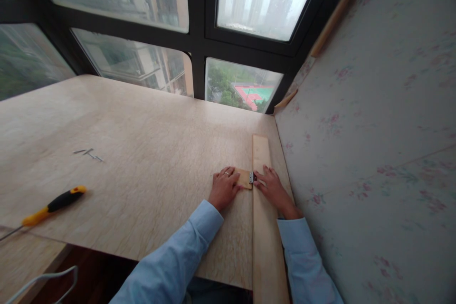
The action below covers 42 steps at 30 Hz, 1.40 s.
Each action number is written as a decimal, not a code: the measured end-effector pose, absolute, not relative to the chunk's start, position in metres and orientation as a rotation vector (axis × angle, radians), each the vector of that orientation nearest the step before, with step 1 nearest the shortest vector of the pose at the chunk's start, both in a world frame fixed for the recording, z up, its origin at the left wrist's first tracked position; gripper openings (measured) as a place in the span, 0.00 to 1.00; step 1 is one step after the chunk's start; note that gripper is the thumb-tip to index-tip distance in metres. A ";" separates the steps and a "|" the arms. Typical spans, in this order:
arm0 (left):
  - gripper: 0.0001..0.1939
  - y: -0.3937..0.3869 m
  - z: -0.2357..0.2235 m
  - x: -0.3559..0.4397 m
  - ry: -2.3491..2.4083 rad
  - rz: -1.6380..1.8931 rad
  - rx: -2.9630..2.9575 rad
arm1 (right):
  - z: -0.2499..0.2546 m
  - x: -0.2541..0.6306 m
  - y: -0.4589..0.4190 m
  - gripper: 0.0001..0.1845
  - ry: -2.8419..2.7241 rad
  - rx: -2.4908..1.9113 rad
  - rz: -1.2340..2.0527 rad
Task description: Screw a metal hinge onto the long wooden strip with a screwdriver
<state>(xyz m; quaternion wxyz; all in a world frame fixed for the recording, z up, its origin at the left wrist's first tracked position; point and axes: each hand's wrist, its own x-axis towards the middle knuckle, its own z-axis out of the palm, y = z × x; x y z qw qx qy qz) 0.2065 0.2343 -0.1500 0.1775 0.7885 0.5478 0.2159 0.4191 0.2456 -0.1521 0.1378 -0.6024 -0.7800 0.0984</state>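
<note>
A long, pale wooden board (262,242) lies lengthwise on the table beside the wall. Against its left edge sits a small wooden block (243,179). My left hand (224,188) grips the block from its left side, a ring on one finger. At the joint between block and board is a small metal hinge (251,177). My right hand (272,189) rests over the board, its thumb and fingertips pressing at the hinge, which they partly cover.
Several screws (88,153) lie loose on the marble-patterned tabletop (149,161). A yellow and black screwdriver (57,205) is at the left, near the front edge. Below it runs a white cable (50,275). Papered wall (374,152) borders the right side; windows stand behind.
</note>
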 end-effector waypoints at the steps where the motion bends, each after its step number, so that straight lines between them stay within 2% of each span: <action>1: 0.18 0.234 -0.151 0.207 1.551 0.622 2.227 | -0.152 0.419 0.246 0.20 -2.246 -1.735 0.298; 21: 0.20 0.231 -0.151 0.210 1.573 0.699 2.239 | -0.154 0.420 0.248 0.23 -2.080 -1.750 0.514; 42: 0.21 0.231 -0.151 0.207 1.547 0.710 2.214 | -0.157 0.426 0.240 0.21 -1.948 -1.648 0.537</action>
